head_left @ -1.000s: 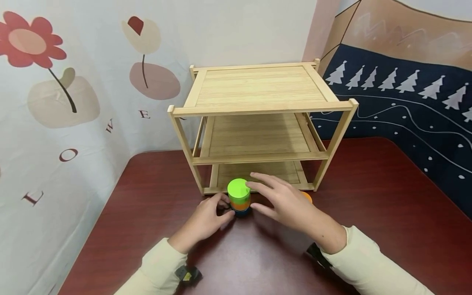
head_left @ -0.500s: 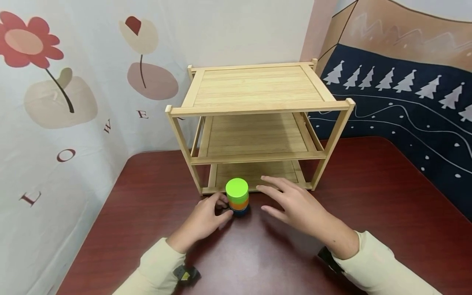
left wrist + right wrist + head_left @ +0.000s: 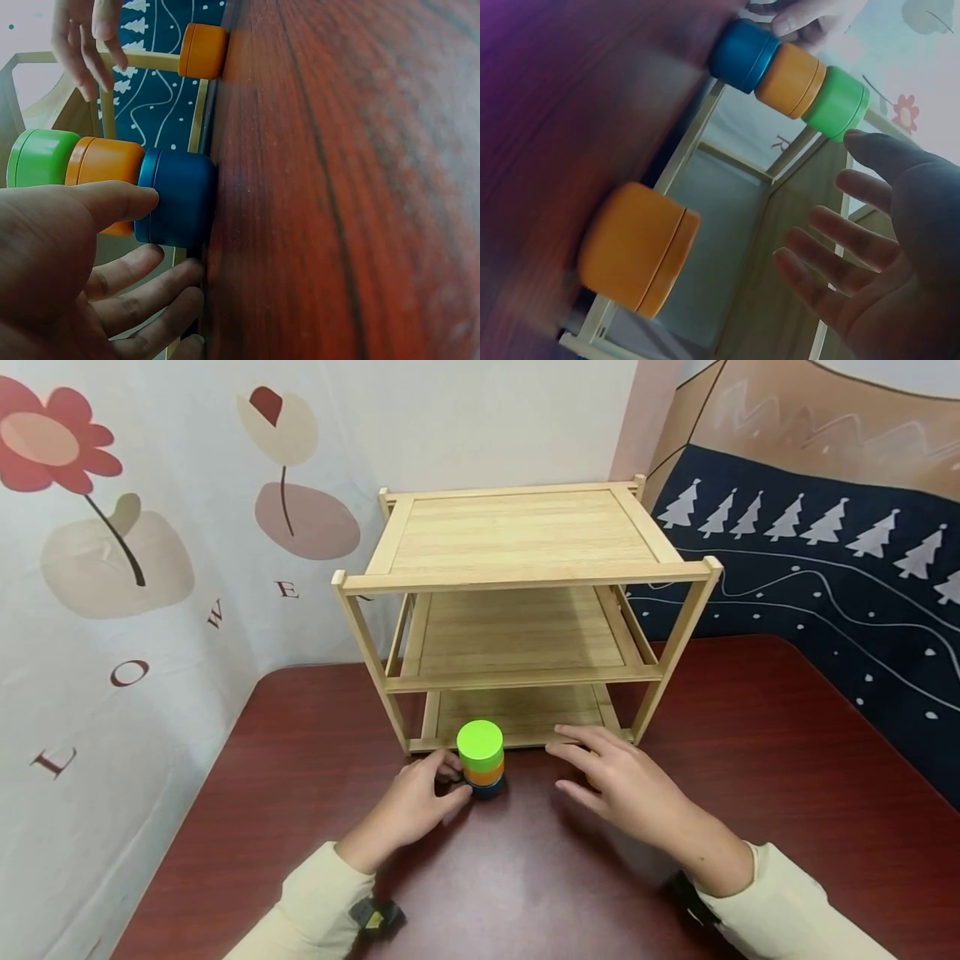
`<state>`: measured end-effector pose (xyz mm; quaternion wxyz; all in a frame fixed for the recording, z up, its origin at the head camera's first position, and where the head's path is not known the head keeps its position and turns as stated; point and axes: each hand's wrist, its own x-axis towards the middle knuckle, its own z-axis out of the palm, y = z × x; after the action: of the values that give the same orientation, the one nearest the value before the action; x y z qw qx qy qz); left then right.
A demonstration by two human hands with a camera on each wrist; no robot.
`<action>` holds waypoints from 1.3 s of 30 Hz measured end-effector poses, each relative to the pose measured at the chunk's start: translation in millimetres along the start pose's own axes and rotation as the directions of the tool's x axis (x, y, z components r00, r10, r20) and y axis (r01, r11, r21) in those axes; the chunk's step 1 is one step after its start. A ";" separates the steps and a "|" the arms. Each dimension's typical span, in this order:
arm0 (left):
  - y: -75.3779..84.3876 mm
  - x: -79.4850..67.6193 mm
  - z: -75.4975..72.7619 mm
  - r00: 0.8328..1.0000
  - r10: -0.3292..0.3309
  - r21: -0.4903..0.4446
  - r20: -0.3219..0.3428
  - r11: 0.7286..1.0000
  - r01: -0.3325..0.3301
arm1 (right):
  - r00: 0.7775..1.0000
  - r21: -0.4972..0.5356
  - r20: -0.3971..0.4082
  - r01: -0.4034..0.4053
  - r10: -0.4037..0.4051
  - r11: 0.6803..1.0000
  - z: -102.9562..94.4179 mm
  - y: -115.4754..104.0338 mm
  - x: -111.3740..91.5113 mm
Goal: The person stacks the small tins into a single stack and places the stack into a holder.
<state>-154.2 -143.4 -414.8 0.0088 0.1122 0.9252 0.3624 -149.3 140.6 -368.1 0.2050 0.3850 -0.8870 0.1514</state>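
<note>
A stack of three small lidded jars stands on the table: a blue jar (image 3: 180, 199) at the bottom, an orange jar (image 3: 112, 161) in the middle and a green jar (image 3: 480, 742) on top. My left hand (image 3: 408, 802) is at the stack's left side, its thumb against the blue jar and its fingers loosely spread close by. My right hand (image 3: 633, 785) hovers to the right of the stack with fingers spread, holding nothing. Beneath it another orange jar (image 3: 634, 247) stands alone, mostly hidden by the hand in the head view.
Directly behind the jars stands a wooden shelf (image 3: 517, 581) with three tiers. The dark red table (image 3: 480, 877) extends in front and to both sides. A printed backdrop (image 3: 795, 577) closes off the rear and sides.
My right hand has moved rightward from beside the green jar to over the separate orange jar. My left hand and the stack have stayed in place.
</note>
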 end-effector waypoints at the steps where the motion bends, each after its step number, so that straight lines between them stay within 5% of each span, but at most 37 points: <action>1: 0.0 -0.1 -0.1 1.000 -0.002 0.003 0.001 1.000 0.002 | 1.000 0.000 -0.002 0.000 0.000 1.000 -0.1 1.1 -0.9; 24: -1.1 0.9 0.7 1.000 -0.005 0.000 0.009 1.000 0.005 | 0.998 -0.014 0.014 -0.061 0.061 0.998 6.0 28.3 -13.3; 39: -3.1 1.8 1.7 1.000 -0.006 0.016 0.013 1.000 0.006 | 0.988 -0.055 0.123 -0.084 0.090 0.995 7.0 38.5 -17.0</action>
<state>-156.5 -144.1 -418.0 0.0153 0.1118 0.9283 0.3543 -169.2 173.5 -386.6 0.1515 0.3494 -0.9177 0.1135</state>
